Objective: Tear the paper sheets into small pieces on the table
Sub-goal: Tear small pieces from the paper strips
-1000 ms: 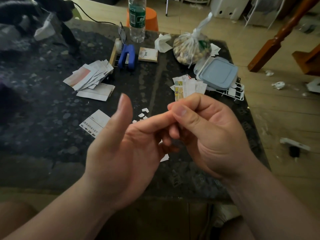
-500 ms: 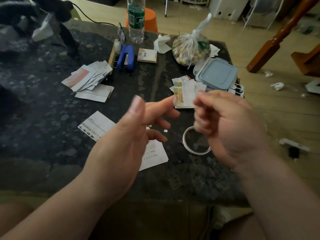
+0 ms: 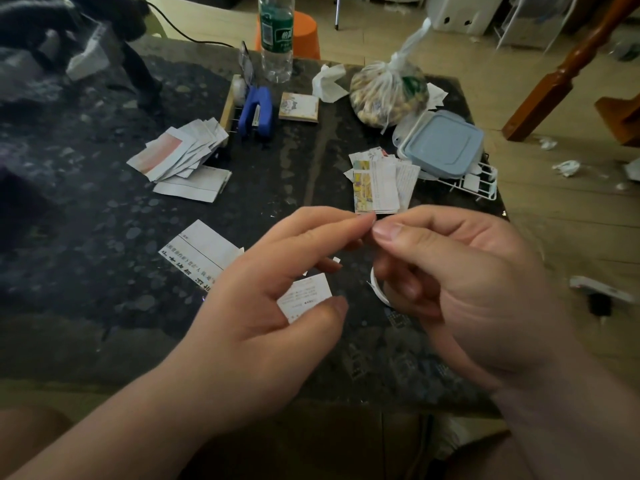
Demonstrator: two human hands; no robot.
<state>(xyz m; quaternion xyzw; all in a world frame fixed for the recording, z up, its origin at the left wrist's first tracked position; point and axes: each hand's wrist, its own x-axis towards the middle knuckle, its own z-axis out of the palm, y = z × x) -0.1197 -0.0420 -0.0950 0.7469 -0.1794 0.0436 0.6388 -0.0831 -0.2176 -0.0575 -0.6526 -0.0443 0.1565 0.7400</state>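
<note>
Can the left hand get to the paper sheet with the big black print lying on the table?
Probably yes. The printed sheet lies flat just beside the left hand, nothing resting on it. But the left fingers meet the right hand at the tips, seemingly pinching something.

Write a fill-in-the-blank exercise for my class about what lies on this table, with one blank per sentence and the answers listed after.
1. The stapler near the far edge of the table is coloured ____.
2. The tied plastic bag sits just beyond the light blue ____.
3. The left hand and right hand meet at their ____.
4. The bottle with a green label stands ____.

Answers: blue; container; fingertips; upright
</note>
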